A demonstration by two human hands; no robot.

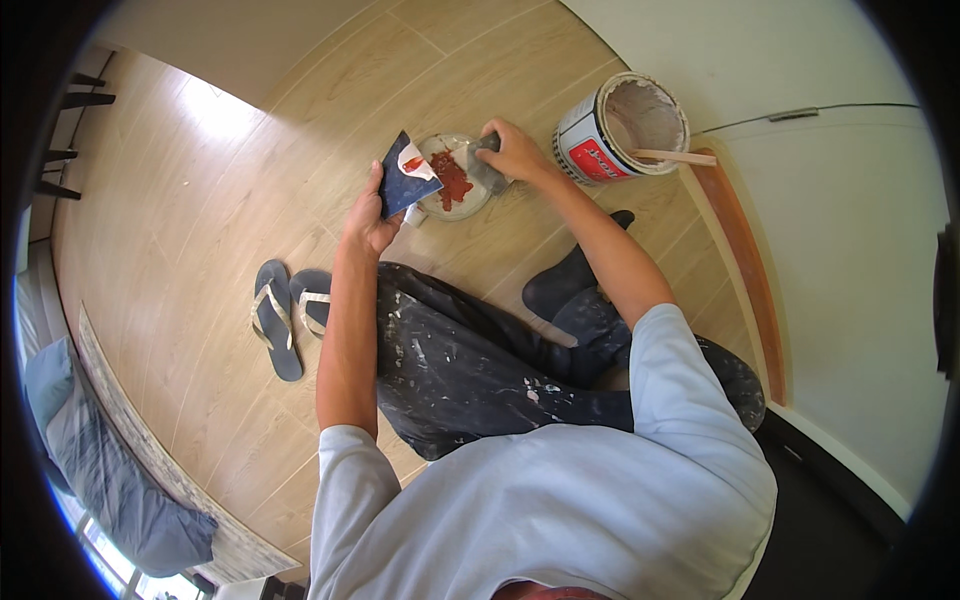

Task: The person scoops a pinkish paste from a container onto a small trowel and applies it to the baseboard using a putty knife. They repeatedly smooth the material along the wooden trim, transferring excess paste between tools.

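Note:
My left hand (pixel 374 218) grips a flat dark-blue square plate (pixel 398 194) with white paste and a red smear on it, tilted over the left side of a round, pale dish (pixel 435 145). Red-brown paste (pixel 451 190) is spread in the dish. My right hand (pixel 512 152) is closed on a grey, stained scraper (pixel 488 172) at the dish's right side. A small white object shows partly beneath the blue plate; I cannot make it out.
A paint bucket (pixel 580 130) with a wooden stick (pixel 685 157) stands at the right, near a white wall (pixel 840 240) and wooden strip (pixel 735 250). Flip-flops (pixel 275 330) lie left of my paint-spattered legs. A dark-footed leg rests below the dish. Grey bedding (pixel 120 470) is at far left.

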